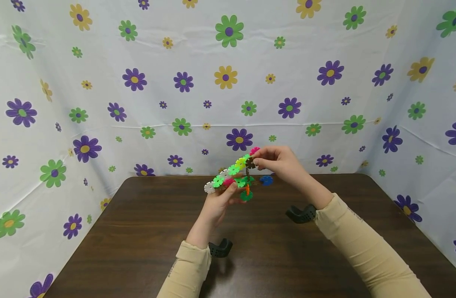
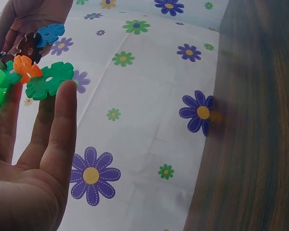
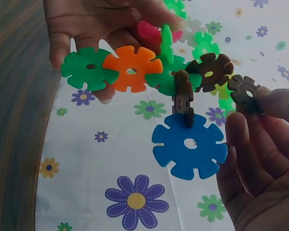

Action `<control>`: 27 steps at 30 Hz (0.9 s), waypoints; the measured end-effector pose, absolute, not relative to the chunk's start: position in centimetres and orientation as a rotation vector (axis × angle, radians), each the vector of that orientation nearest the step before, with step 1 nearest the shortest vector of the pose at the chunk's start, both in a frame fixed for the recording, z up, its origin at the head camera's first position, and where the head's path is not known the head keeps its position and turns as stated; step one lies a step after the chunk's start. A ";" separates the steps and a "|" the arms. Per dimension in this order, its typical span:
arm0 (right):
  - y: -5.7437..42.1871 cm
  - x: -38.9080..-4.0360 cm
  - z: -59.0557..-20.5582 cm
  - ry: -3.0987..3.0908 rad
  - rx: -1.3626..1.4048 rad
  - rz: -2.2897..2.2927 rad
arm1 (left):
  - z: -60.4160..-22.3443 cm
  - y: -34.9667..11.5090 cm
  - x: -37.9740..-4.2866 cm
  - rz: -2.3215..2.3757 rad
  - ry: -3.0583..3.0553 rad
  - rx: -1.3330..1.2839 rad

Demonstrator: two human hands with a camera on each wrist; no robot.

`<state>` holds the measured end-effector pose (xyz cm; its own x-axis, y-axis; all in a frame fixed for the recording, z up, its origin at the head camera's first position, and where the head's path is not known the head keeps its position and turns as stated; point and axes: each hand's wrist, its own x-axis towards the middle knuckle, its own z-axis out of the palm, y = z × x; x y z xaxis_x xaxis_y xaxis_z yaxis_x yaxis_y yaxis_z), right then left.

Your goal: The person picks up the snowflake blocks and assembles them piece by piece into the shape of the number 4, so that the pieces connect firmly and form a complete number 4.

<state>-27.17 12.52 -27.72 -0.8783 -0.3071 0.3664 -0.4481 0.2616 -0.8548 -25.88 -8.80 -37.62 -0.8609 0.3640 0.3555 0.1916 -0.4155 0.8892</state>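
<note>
Over the table, my left hand (image 1: 214,207) holds a built chain of notched plastic discs (image 1: 233,170) in white, green, yellow and pink, its thumb pressed on a pink disc. The right wrist view shows a side branch: a green disc (image 3: 77,70), an orange disc (image 3: 120,72), an upright brown disc and a blue disc (image 3: 171,151) hanging lowest. My right hand (image 1: 282,161) pinches a brown disc (image 3: 242,89) between thumb and fingers, at the edge of another brown disc (image 3: 221,65) on the build. Fingers of my left hand spread under the dark green disc (image 2: 50,79).
A dark brown wooden table (image 1: 146,231) lies below the hands. White cloth (image 1: 150,99) printed with purple, green and yellow flowers stands behind and at both sides. Black wrist mounts (image 1: 301,214) stick out beneath each forearm, by the beige sleeves (image 1: 366,244).
</note>
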 end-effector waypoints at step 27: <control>11.8 -27.0 -28.2 -2.332 0.907 1.474 | -38.0 -8.4 -25.8 2.507 1.646 0.750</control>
<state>-26.97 11.79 -28.19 -0.7796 -0.3752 0.5015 -0.6139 0.2995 -0.7304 -25.82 -8.43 -38.00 -0.8810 0.2989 0.3668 0.2177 -0.4322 0.8751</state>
